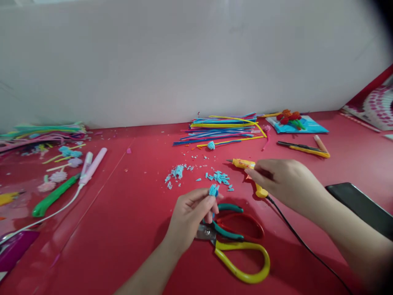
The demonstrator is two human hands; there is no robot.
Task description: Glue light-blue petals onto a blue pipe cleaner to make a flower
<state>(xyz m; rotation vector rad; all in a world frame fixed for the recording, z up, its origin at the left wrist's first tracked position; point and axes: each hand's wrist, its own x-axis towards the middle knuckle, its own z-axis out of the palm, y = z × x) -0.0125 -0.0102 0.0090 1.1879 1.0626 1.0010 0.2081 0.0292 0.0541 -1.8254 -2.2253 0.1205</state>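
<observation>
Red glossy tabletop, filling the lower two thirds of the frame, backed by a plain pale wall.

Item 1: left hand, lower centre, fingers drawn together, pinching a small light-blue fuzzy tuft at its fingertips, raised just above the surface.

Item 2: right hand, right of centre, fingers curled over the rear of a yellow pen-shaped glue gun; the gun's tip points toward the left of the frame, and a thin black cord trails from it to the lower right corner.

Item 3: scissors with large yellow loop handles, lying flat at lower centre, just beside and partly under the left hand.

Item 4: pliers with teal and red handles, lying against the scissors, overlapping them.

Item 5: scattered light-blue fuzzy clippings, centre, just above the left hand.

Item 6: bundle of long pipe cleaners in blue, yellow and pink, upper centre near the wall.

Item 7: blue sheet bearing red and orange fuzzy flowers, upper right.

Item 8: black-and-yellow utility knife, right, below the blue sheet.

Item 9: dark flat phone-like slab, right edge, near the right forearm.

Item 10: pale pink wand-shaped tool with white cord, left.

Item 11: green-handled tool, left, just beside the pink one.

Item 12: second heap of mixed pipe cleaners, upper left.
</observation>
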